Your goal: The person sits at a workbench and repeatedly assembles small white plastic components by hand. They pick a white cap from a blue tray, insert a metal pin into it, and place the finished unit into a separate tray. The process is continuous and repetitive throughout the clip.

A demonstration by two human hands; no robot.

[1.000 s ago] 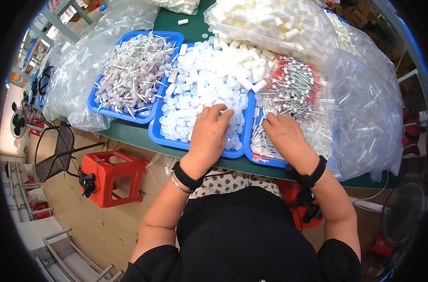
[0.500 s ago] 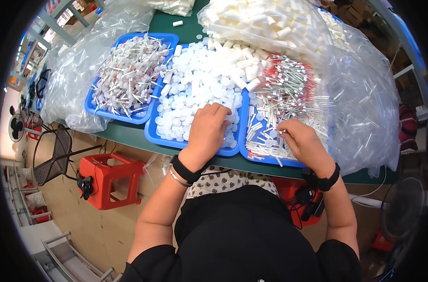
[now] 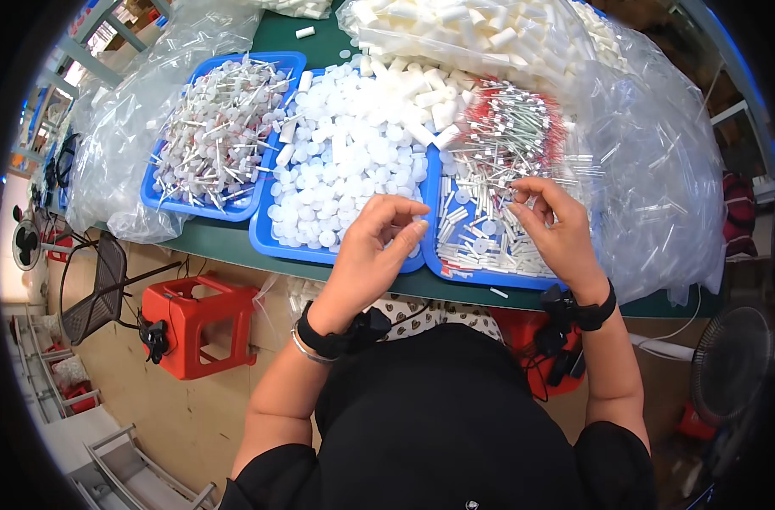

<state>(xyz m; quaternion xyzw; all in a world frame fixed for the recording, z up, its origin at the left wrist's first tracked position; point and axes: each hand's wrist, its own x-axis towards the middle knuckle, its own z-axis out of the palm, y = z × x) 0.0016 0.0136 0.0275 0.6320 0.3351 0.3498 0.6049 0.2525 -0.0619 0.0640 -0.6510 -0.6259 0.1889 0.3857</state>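
My left hand [image 3: 377,246] is raised over the near right part of the middle blue tray [image 3: 319,255], which holds a heap of translucent white plastic discs [image 3: 323,200]. Its thumb and forefinger pinch a small pale piece, apparently one of these discs. Above the right blue tray [image 3: 489,276] my right hand [image 3: 562,229] is closed in a pinch; whatever is between its fingertips is too small to make out. Under it lie short white tubes [image 3: 465,253] and a few loose discs. A bundle of red-and-white pieces with metal pins [image 3: 523,123] lies farther back.
A left blue tray [image 3: 176,206] is heaped with white-stemmed pieces carrying discs [image 3: 217,136]. Behind stands a clear bag of white foam cylinders [image 3: 481,34]; clear plastic bags [image 3: 651,178] flank both sides. A red stool [image 3: 196,323] and a fan [image 3: 732,361] stand below the green table [image 3: 319,270].
My left hand has lifted off the discs and turned, its pinch now facing right. My right hand has moved up and away from the tubes. The view has shifted slightly.
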